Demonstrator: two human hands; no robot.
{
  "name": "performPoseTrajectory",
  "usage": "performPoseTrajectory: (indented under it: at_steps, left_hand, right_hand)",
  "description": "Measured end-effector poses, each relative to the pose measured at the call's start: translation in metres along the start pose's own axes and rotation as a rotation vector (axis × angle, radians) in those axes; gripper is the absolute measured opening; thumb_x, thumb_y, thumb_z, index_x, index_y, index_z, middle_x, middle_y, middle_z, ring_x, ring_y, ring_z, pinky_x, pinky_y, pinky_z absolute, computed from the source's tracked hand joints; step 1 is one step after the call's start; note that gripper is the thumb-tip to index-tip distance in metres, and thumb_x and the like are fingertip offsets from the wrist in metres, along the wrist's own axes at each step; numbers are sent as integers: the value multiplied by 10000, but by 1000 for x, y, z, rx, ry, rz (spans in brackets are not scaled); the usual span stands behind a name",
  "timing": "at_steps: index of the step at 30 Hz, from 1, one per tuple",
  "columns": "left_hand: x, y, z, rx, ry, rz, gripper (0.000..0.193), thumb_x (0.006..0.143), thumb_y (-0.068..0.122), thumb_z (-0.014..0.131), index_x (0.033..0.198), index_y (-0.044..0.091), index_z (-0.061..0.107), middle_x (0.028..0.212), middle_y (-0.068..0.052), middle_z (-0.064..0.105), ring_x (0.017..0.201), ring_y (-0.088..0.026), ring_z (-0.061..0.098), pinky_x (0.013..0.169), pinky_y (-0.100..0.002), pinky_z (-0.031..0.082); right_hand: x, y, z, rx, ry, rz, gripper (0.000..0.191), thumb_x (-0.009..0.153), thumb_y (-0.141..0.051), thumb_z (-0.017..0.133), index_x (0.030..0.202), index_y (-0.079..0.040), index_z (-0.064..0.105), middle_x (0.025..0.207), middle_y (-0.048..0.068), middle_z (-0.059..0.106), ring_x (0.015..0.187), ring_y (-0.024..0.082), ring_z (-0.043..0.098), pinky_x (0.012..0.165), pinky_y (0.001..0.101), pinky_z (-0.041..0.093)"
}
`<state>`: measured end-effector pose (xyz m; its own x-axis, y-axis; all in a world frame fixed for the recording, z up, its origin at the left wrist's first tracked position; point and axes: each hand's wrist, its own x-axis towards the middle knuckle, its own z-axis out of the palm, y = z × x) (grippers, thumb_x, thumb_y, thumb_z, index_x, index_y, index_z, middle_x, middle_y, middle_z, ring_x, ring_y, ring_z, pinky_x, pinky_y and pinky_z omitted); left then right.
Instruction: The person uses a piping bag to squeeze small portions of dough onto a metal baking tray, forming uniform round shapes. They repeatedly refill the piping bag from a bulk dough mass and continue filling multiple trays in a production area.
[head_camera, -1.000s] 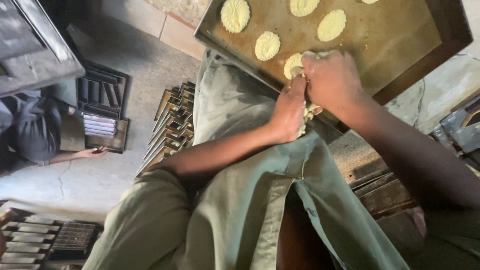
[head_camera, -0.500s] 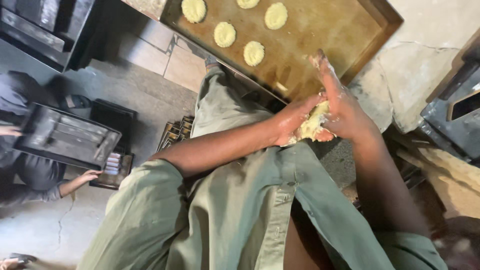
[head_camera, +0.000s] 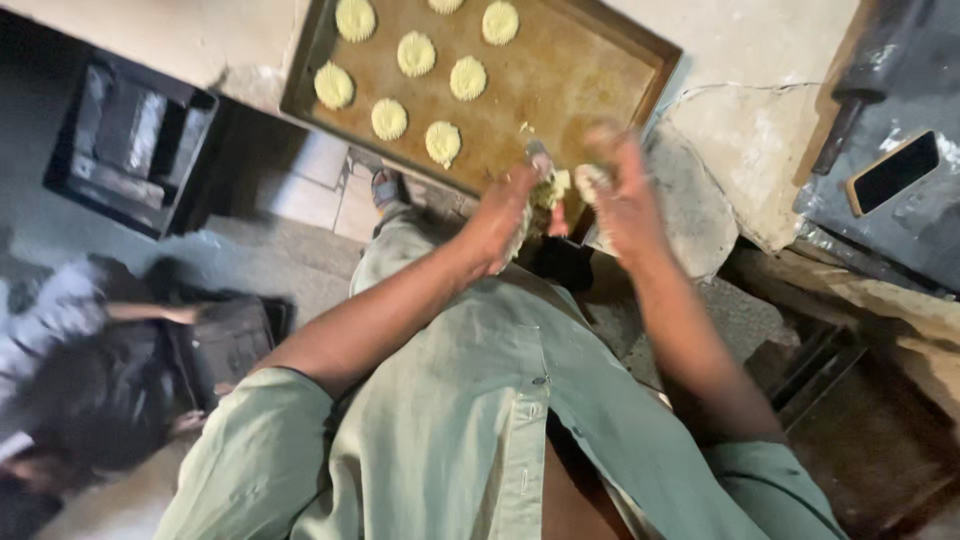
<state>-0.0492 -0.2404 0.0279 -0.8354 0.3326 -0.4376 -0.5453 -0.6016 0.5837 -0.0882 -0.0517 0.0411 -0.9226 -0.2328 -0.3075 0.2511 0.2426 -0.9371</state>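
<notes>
On stone slab (head_camera: 770, 130): brown tray (head_camera: 580, 80) w/ dough rounds (head_camera: 416, 53)

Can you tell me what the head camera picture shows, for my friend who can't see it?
Seen from above, a person's left hand and right hand press a lump of pale dough between them at the near edge of a brown baking tray. Round ridged dough pieces sit in rows on it. Another person crouches on the floor at left.
</notes>
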Motion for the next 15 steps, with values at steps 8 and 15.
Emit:
performPoseTrajectory:
  at_steps: [8, 15]
  left_hand:
    - [-19, 83, -79, 233, 22, -3, 442, 1011, 475, 530, 1123, 48, 551, 807, -106, 684, 711, -228, 718, 714, -375, 623]
    - [-59, 207, -209, 193, 192, 220, 511, 1000, 552, 596, 1132, 65, 514, 888, -136, 664, 812, -282, 713, 773, -417, 600]
  right_hand:
    - [78, 35, 57, -899, 350, -156, 811, 970, -383, 762, 1551, 10, 356, 1568, 390, 353, 1479, 538, 246, 1215, 596, 238]
    - [87, -8, 114, -951, 257, 62, 1062, 862, -545, 840, 1625, -18, 322, 1653, 381, 196, 1566, 517, 24, 1270, 636, 71]
